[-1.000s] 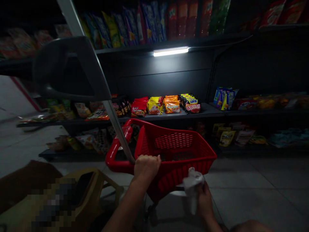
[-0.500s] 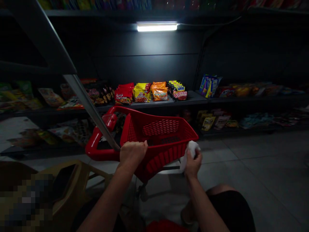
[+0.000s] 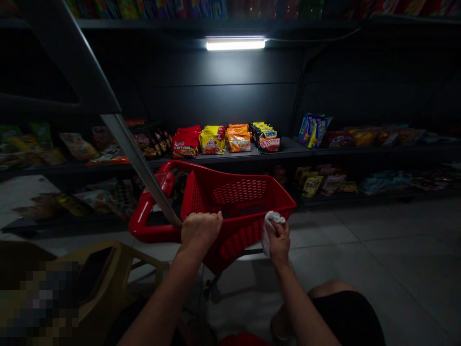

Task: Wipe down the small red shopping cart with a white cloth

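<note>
A red plastic shopping basket cart (image 3: 237,197) stands on the tiled floor in front of me. My left hand (image 3: 200,230) is closed round its near rim, close to where a grey metal pole (image 3: 140,166) meets it. My right hand (image 3: 278,239) is closed on a crumpled white cloth (image 3: 269,226), pressed against the basket's right outer wall. The basket's red handle loop (image 3: 147,211) sticks out to the left.
Dark shelves (image 3: 288,149) run behind the cart, lit by a strip lamp (image 3: 236,43), with rows of snack packets (image 3: 223,138). A yellow plastic chair (image 3: 115,274) stands at lower left. My knee in dark shorts (image 3: 342,312) shows at lower right.
The view tilted down and steadied. My right hand rose with the cloth from below the basket to its right wall, then slid slightly left along it. My left hand kept its grip.
</note>
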Tool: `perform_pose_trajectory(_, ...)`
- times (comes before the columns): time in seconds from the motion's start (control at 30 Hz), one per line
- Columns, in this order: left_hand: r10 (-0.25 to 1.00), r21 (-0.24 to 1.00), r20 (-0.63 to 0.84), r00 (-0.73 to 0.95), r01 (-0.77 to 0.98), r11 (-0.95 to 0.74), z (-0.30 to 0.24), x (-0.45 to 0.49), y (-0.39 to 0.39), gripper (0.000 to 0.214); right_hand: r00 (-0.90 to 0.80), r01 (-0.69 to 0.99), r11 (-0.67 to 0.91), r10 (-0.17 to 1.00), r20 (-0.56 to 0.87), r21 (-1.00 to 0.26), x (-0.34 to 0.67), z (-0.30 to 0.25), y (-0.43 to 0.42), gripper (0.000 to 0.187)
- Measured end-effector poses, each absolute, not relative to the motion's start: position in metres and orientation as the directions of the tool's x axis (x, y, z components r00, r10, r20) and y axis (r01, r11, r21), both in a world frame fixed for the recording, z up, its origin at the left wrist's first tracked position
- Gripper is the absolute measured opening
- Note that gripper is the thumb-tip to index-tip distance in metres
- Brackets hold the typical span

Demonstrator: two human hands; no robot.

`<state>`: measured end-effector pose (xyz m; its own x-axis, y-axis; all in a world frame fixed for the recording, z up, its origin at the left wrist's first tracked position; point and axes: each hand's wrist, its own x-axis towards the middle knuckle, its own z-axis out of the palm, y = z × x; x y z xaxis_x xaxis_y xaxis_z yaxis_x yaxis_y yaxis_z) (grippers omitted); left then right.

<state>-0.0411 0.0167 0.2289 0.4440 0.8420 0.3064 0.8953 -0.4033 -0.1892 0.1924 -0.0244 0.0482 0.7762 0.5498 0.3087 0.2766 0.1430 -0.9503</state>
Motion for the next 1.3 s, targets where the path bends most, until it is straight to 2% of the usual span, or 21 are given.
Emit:
perform_pose_trajectory(0.13,0.845,-0.205,0.304,0.440,0.897,-0.393,0.228,-0.040,0.017,0.066,0.777,0.234,0.166,0.560,0.287,-0.958,0.193,0.046,-0.029,0.044)
perform_pose_trajectory(0.27,0.816,-0.241,0.325,0.478,0.876,-0.417,0.224,-0.042,0.019,0.065,0.931,0.097,0.168,0.333,0.149,-0.981,0.221,0.045,-0.024,0.056)
perform_pose_trajectory(0.37,0.792,-0.266,0.342,0.506,0.860,-0.435,0.221,-0.043,0.021,0.065,0.943,0.081,0.181,0.304,0.134,-0.980,0.230,0.047,-0.014,0.054)
perform_pose_trajectory(0.43,0.778,-0.280,0.354,0.519,0.853,-0.441,0.220,-0.044,0.023,0.065,0.925,0.093,0.163,0.351,0.146,-0.982,0.213,0.047,-0.012,0.050)
perform_pose_trajectory(0.5,0.766,-0.293,0.366,0.528,0.847,-0.444,0.219,-0.045,0.024,0.064,0.868,0.107,0.150,0.468,0.166,-0.983,0.177,0.043,-0.016,0.044)
perform_pose_trajectory(0.6,0.750,-0.306,0.388,0.535,0.843,-0.443,0.218,-0.046,0.025,0.063,0.597,0.130,0.201,0.766,0.238,-0.971,0.109,0.031,-0.028,0.028)
perform_pose_trajectory(0.63,0.745,-0.309,0.395,0.537,0.842,-0.443,0.218,-0.046,0.025,0.062,0.487,0.141,0.225,0.832,0.265,-0.964,0.091,0.027,-0.032,0.023)
perform_pose_trajectory(0.7,0.736,-0.313,0.405,0.542,0.839,-0.445,0.217,-0.048,0.025,0.062,0.378,0.156,0.248,0.880,0.289,-0.956,0.073,0.021,-0.037,0.017)
perform_pose_trajectory(0.73,0.733,-0.314,0.407,0.545,0.837,-0.448,0.217,-0.049,0.025,0.062,0.391,0.163,0.244,0.874,0.289,-0.956,0.075,0.020,-0.038,0.016)
perform_pose_trajectory(0.83,0.732,-0.312,0.405,0.548,0.836,-0.452,0.216,-0.050,0.025,0.062,0.626,0.172,0.189,0.737,0.256,-0.967,0.121,0.023,-0.033,0.021)
perform_pose_trajectory(0.93,0.733,-0.310,0.405,0.546,0.836,-0.452,0.215,-0.049,0.026,0.062,0.870,0.161,0.153,0.445,0.213,-0.975,0.183,0.035,-0.023,0.037)
perform_pose_trajectory(1.0,0.732,-0.307,0.404,0.548,0.835,-0.456,0.215,-0.048,0.025,0.062,0.928,0.150,0.158,0.318,0.194,-0.976,0.203,0.044,-0.016,0.044)
perform_pose_trajectory(1.07,0.731,-0.305,0.402,0.551,0.833,-0.461,0.216,-0.046,0.024,0.061,0.939,0.138,0.150,0.293,0.177,-0.979,0.196,0.047,-0.013,0.048)
perform_pose_trajectory(1.17,0.735,-0.297,0.394,0.552,0.833,-0.467,0.217,-0.043,0.023,0.061,0.892,0.125,0.132,0.419,0.170,-0.983,0.140,0.038,-0.019,0.051)
perform_pose_trajectory(1.23,0.743,-0.294,0.388,0.545,0.837,-0.461,0.217,-0.042,0.023,0.061,0.783,0.133,0.152,0.590,0.198,-0.979,0.089,0.022,-0.029,0.042)
perform_pose_trajectory(1.3,0.751,-0.290,0.385,0.537,0.843,-0.454,0.218,-0.042,0.024,0.061,0.601,0.177,0.182,0.759,0.252,-0.967,0.047,0.005,-0.038,0.033)
